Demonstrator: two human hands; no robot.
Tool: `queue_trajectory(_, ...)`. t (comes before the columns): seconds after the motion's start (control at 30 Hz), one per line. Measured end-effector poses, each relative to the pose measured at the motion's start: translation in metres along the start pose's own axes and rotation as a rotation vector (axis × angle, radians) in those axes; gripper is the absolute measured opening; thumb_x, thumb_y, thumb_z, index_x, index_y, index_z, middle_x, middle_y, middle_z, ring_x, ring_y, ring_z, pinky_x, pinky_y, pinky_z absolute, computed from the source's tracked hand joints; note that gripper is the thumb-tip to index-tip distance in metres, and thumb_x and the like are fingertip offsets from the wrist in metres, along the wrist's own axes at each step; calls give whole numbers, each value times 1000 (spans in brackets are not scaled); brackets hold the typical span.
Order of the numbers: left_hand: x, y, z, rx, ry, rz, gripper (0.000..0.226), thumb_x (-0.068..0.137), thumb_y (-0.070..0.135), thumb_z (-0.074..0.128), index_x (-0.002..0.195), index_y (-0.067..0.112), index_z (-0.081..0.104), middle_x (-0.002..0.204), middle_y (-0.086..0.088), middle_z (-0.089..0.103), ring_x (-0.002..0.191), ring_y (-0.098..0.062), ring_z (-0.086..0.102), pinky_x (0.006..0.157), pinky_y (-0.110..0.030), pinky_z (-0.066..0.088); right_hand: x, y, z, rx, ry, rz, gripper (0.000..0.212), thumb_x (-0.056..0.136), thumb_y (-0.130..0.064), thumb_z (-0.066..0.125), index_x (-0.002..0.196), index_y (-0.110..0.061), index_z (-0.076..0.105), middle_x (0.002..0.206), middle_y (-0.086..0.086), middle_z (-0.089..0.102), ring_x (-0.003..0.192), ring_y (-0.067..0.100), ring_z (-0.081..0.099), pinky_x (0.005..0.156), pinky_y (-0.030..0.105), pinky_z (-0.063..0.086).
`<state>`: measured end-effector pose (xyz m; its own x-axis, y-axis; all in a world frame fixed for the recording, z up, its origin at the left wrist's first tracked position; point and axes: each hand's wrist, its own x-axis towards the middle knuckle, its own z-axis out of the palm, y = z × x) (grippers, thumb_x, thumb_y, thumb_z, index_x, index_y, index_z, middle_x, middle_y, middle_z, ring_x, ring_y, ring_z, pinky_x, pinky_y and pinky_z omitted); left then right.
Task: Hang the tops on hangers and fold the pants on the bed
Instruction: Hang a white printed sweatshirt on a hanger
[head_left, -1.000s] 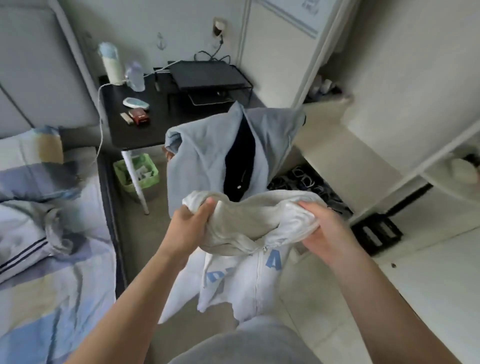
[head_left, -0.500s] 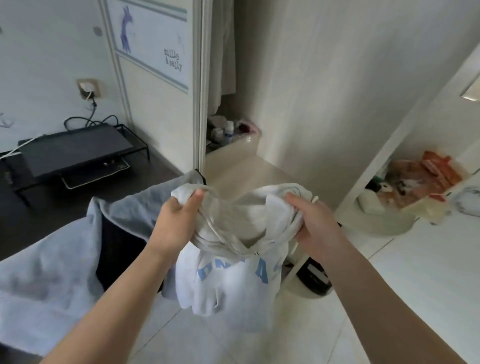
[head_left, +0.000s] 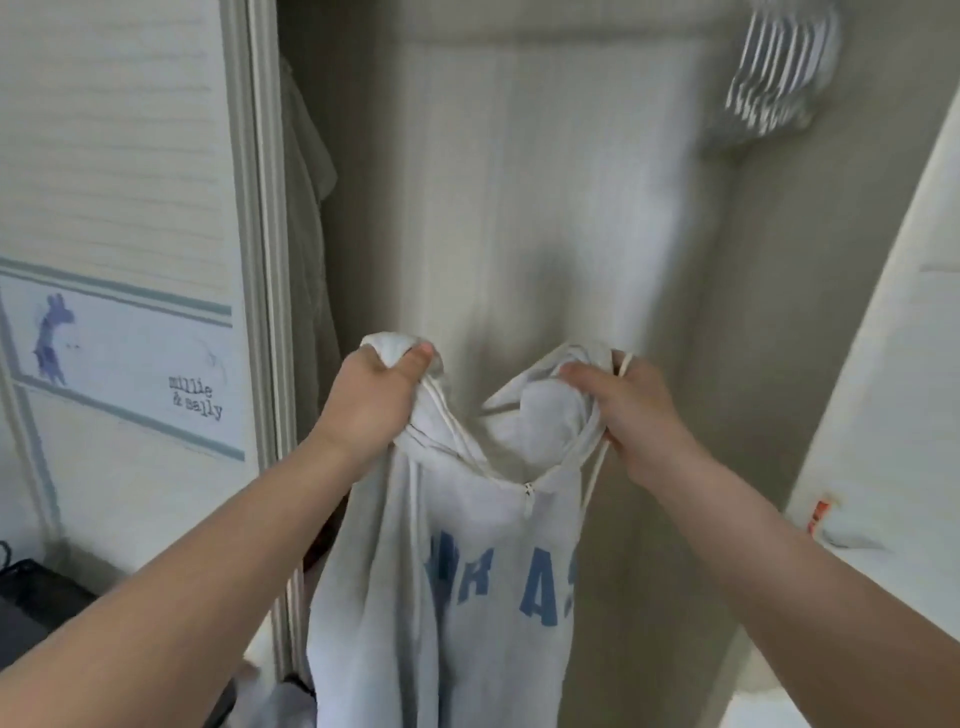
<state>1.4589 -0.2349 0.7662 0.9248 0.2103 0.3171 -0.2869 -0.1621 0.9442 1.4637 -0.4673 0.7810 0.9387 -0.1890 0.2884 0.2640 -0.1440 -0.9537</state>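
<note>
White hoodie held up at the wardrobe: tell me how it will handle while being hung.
Probably floppy: the white hoodie sags between the left hand and right hand. Likely somewhat heavy for a top; the fabric looks thick. Its drawstring dangles loose and may snag.

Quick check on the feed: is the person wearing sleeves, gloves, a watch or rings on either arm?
No. Both forearms are bare, with no sleeves in view. The left hand and right hand have no gloves, and no watch, bracelet or ring shows.
</note>
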Motion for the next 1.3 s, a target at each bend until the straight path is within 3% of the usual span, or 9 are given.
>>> queue_trajectory(0.13,69,47,-2,-62,-82,111,52,91,47,64,110,0,67,104,-25,72,98,-38,70,94,-56,54,50,-51,13,-37,108,-184,5,84,-7,70,86,-4,73,80,12,75,75,25,71,71,41,56)
queue_trajectory(0.27,127,93,9,-76,-84,224,31,92,43,64,93,12,65,92,-10,74,86,-21,72,85,-44,56,95,-103,18,-100,148,-306,19,88,-4,68,73,-13,73,69,3,72,65,15,68,63,28,52)
queue_trajectory(0.43,186,146,28,-123,-37,347,26,95,36,63,81,15,59,88,-7,71,82,-20,69,79,-36,54,146,-170,11,-285,182,-353,27,87,-1,64,62,-11,67,50,0,61,41,6,56,41,16,39)
queue_trajectory(0.53,216,176,42,-183,-13,401,25,96,28,63,95,4,66,98,-19,72,92,-32,70,88,-44,57,175,-208,2,-438,209,-317,16,86,-5,69,74,-7,58,50,1,56,36,9,55,37,18,41)
queue_trajectory(0.7,260,229,73,-186,39,458,22,96,29,63,101,7,65,99,-11,69,98,-29,67,89,-37,53,202,-276,-17,-868,190,-239,27,86,-15,76,72,-2,57,40,3,58,35,20,58,40,30,54)
queue_trajectory(0.83,280,262,97,-210,39,460,16,94,27,63,82,16,59,91,-8,68,96,-31,68,93,-43,55,214,-316,-38,-1141,387,-255,24,94,-18,62,81,3,64,59,14,71,41,25,63,50,34,58)
queue_trajectory(0.93,290,279,114,-214,15,422,16,92,25,64,97,9,61,104,-17,71,99,-34,69,94,-48,56,220,-335,-52,-1320,643,-401,18,87,-18,57,76,-5,64,52,3,67,49,23,65,56,29,53)
queue_trajectory(1.07,299,289,133,-170,42,421,25,91,21,62,105,1,66,107,-24,70,99,-40,69,91,-48,57,239,-337,-65,-1474,788,-544,12,88,-24,58,97,-18,55,88,4,51,85,31,57,72,33,39)
queue_trajectory(1.3,309,289,148,-114,50,425,33,92,26,64,114,1,64,108,-19,70,101,-36,68,93,-43,56,279,-315,-84,-1650,880,-347,42,90,-21,58,132,-21,57,132,5,59,124,30,53,88,34,41)
